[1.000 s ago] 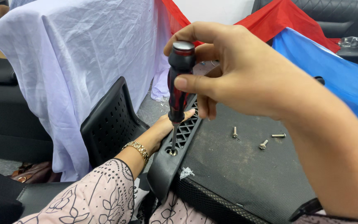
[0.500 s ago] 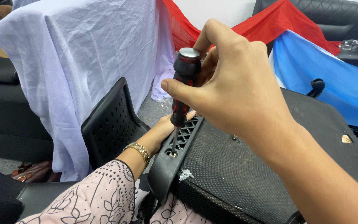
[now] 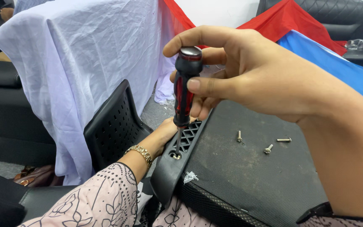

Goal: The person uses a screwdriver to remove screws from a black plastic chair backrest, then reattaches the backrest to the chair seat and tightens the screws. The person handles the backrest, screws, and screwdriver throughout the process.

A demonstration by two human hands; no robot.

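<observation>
The red-and-black screwdriver (image 3: 184, 90) stood nearly upright near the middle of the view, its thin shaft running down to a screw (image 3: 175, 156) seated in a hole at the corner of the black plastic frame (image 3: 169, 176) of a seat panel. The right hand (image 3: 253, 80) came in from 4 o'clock and was clamped on the handle, forefinger curled over the silver cap and thumb pressed against the grip. At 7 o'clock from the tip, the left hand (image 3: 164, 134), with a gold bracelet (image 3: 140, 153) on the wrist, was closed on the frame's edge beside the lattice cut-outs. At 3 o'clock of the tip, three loose screws (image 3: 268, 148) lay on the black mesh fabric (image 3: 248, 176). At 9 o'clock stood a perforated black plastic panel (image 3: 113, 124), with a white cloth (image 3: 80, 63) draped behind it
</observation>
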